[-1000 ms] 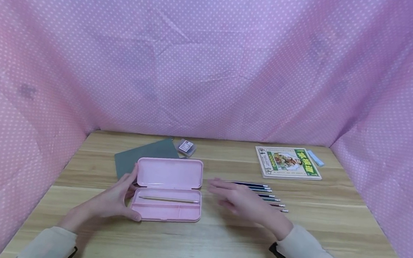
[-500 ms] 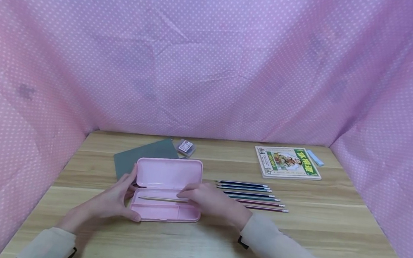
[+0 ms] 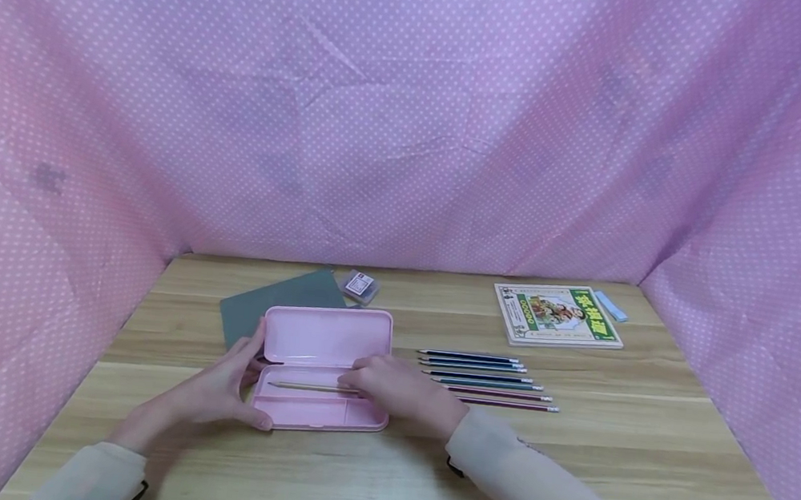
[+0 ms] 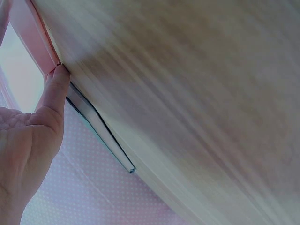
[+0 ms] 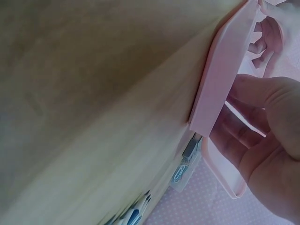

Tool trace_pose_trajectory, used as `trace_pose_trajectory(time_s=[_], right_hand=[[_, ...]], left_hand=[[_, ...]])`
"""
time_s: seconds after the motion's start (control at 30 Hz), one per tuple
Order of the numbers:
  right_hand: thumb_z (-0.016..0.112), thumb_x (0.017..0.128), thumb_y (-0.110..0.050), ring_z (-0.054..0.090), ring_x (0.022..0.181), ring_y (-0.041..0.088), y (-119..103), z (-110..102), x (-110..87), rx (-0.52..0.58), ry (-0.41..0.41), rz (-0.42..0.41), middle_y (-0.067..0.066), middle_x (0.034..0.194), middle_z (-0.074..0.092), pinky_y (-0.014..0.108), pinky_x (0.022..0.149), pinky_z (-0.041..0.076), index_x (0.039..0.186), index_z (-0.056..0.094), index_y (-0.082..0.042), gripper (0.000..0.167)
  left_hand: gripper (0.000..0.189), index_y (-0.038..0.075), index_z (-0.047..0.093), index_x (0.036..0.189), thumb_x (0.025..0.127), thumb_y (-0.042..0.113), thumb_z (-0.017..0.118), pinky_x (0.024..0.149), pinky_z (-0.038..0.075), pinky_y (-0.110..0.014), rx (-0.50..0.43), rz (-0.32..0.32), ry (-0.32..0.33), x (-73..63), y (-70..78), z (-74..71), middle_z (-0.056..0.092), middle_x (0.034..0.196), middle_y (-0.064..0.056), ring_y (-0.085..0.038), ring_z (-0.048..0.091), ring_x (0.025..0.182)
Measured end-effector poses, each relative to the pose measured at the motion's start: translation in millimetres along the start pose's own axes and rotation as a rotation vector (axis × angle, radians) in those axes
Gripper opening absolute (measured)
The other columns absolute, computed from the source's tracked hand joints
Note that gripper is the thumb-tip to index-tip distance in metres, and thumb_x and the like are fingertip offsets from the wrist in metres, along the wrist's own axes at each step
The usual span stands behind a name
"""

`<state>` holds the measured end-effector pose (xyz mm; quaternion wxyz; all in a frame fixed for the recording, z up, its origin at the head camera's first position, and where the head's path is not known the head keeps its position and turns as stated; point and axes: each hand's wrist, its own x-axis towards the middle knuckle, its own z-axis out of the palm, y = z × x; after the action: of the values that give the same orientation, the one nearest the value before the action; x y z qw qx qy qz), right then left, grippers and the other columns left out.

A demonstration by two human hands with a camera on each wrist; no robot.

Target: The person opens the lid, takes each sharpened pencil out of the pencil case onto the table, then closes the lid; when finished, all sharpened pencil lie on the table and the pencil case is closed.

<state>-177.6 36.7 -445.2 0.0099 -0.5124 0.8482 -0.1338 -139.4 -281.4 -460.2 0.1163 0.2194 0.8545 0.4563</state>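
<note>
A pink pencil case (image 3: 329, 336) lies open on the table, its lid raised at the back. My left hand (image 3: 217, 385) holds its left side, thumb at the front corner and forefinger up along the lid. In the left wrist view the left hand (image 4: 37, 136) has a fingertip against the case's lower edge. My right hand (image 3: 394, 390) reaches into the case from the right, fingers curled down at a tan pencil (image 3: 308, 387) in the long rear compartment. Its right end is hidden under those fingers. In the right wrist view, the right hand (image 5: 262, 126) bends over the case wall (image 5: 222, 75).
Several dark and red pencils (image 3: 476, 366) lie in rows right of the case. Behind it are a grey-green board (image 3: 280, 300) and a small clear box (image 3: 359, 285). A picture book (image 3: 557, 315) and a light blue strip (image 3: 611, 306) lie at the back right.
My right hand has moved left from beside the loose pencils into the case, onto the tan pencil's right end. The left hand and the case stay in place.
</note>
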Motion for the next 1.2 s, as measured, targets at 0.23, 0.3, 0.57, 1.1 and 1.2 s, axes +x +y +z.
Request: trace_pose_trajectory(time_s=[0.23, 0.3, 0.57, 1.1, 1.2], right_hand=[[0.068, 0.093, -0.002, 0.053, 0.074, 0.002, -2.2, 2.8, 2.5, -0.077, -0.035, 0.051, -0.009, 0.087, 0.064, 0.016, 0.065, 0.049, 0.099, 0.077, -0.022, 0.023], [0.069, 0.092, -0.001, 0.052, 0.072, 0.003, -2.7, 3.1, 2.7, -0.087, -0.042, 0.063, -0.009, 0.085, 0.062, 0.015, 0.063, 0.048, 0.098, 0.077, -0.023, 0.024], [0.070, 0.093, -0.003, 0.053, 0.075, 0.003, -4.2, 3.5, 2.5, -0.069, -0.054, 0.079, -0.008, 0.089, 0.065, 0.014, 0.067, 0.049, 0.103, 0.079, -0.021, 0.023], [0.070, 0.095, -0.006, 0.059, 0.087, 0.003, -6.3, 4.5, -0.5, -0.036, -0.048, 0.077, -0.005, 0.101, 0.069, 0.014, 0.081, 0.052, 0.114, 0.078, -0.020, 0.025], [0.069, 0.095, -0.006, 0.060, 0.089, 0.005, -7.8, 3.7, -1.3, -0.047, -0.044, 0.071, -0.004, 0.101, 0.069, 0.015, 0.082, 0.052, 0.114, 0.078, -0.019, 0.024]], left_hand=[[0.151, 0.012, -0.016, 0.160, 0.063, 0.028, 0.099, 0.111, 0.038, -0.046, 0.005, -0.001, 0.001, -0.6, 1.0, 0.1, 0.032, 0.138, -0.020, -0.033, 0.053, 0.124], [0.151, 0.011, -0.016, 0.160, 0.063, 0.029, 0.099, 0.111, 0.038, -0.046, 0.010, -0.001, 0.001, -0.6, 0.7, 0.1, 0.032, 0.138, -0.020, -0.033, 0.053, 0.124], [0.151, 0.012, -0.017, 0.160, 0.064, 0.028, 0.098, 0.111, 0.038, -0.046, 0.004, 0.004, -0.001, -0.1, -0.2, 0.7, 0.032, 0.138, -0.021, -0.034, 0.052, 0.124], [0.152, 0.011, -0.017, 0.159, 0.063, 0.029, 0.098, 0.111, 0.040, -0.042, 0.021, -0.013, -0.009, -0.2, -0.7, -0.8, 0.031, 0.140, -0.020, -0.034, 0.053, 0.125], [0.152, 0.011, -0.018, 0.159, 0.063, 0.029, 0.098, 0.111, 0.040, -0.041, 0.016, -0.019, -0.012, -0.4, 0.5, -0.8, 0.031, 0.140, -0.020, -0.035, 0.053, 0.125]])
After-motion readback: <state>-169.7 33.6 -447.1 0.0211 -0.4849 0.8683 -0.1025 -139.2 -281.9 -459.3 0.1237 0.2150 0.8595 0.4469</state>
